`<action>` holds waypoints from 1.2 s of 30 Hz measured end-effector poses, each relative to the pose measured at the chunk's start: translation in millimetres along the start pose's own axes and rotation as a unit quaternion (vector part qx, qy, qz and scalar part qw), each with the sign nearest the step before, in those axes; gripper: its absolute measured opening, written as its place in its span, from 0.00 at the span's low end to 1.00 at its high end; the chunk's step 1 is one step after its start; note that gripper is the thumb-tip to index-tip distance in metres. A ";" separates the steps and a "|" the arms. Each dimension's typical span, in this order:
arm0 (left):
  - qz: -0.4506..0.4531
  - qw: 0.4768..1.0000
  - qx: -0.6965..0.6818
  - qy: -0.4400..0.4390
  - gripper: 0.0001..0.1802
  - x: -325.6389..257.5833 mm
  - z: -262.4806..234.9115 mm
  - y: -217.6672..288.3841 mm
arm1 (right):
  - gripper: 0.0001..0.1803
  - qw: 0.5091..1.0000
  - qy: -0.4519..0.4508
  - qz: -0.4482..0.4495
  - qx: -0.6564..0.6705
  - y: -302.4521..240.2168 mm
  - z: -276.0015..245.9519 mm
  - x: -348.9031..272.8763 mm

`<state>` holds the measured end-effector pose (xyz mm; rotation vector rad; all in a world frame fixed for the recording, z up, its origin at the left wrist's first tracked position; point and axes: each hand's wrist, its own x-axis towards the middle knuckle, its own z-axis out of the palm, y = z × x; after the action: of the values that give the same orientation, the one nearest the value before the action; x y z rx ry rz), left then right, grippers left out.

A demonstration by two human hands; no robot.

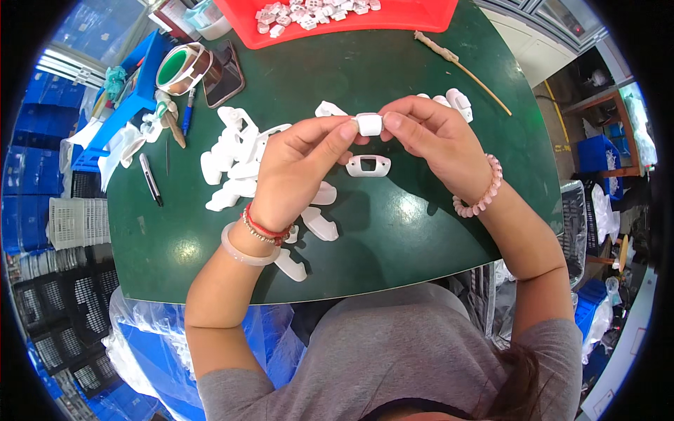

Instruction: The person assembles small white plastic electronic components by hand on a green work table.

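My left hand (pixel 298 165) and my right hand (pixel 432 137) meet above the green table (pixel 393 231), both pinching one small white plastic block (pixel 369 124) between their fingertips. Just below it on the table lies a white plastic frame piece (pixel 368 165) with a rectangular opening. A heap of long white plastic parts (pixel 235 165) lies left of and under my left hand. A few more white parts (pixel 458 104) sit behind my right hand.
A red tray (pixel 421 17) with several small white pieces stands at the far edge. A roll of tape (pixel 181 68), a dark phone (pixel 226 74), pens (pixel 150 179) and a thin stick (pixel 463 69) lie on the table. Blue crates stand at left.
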<state>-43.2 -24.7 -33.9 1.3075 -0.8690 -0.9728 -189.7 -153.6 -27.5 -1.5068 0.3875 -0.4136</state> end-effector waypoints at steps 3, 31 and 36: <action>0.063 0.991 0.112 0.029 0.14 1.4 -1.5 -5.1 | 0.14 0.999 0.032 0.031 -0.009 3.2 -7.1 3.5; 0.261 0.924 0.280 0.008 0.20 2.3 -2.4 -6.4 | 0.12 0.996 -0.024 0.067 0.061 9.1 -1.2 0.7; 0.203 0.946 0.251 -0.008 0.18 0.6 -3.0 -5.0 | 0.13 0.992 -0.028 0.066 0.102 8.8 -0.2 -0.3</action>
<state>-40.7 -24.2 -39.1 1.4603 -1.3966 -0.4470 -189.8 -153.4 -36.2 -1.2832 0.3866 -0.2952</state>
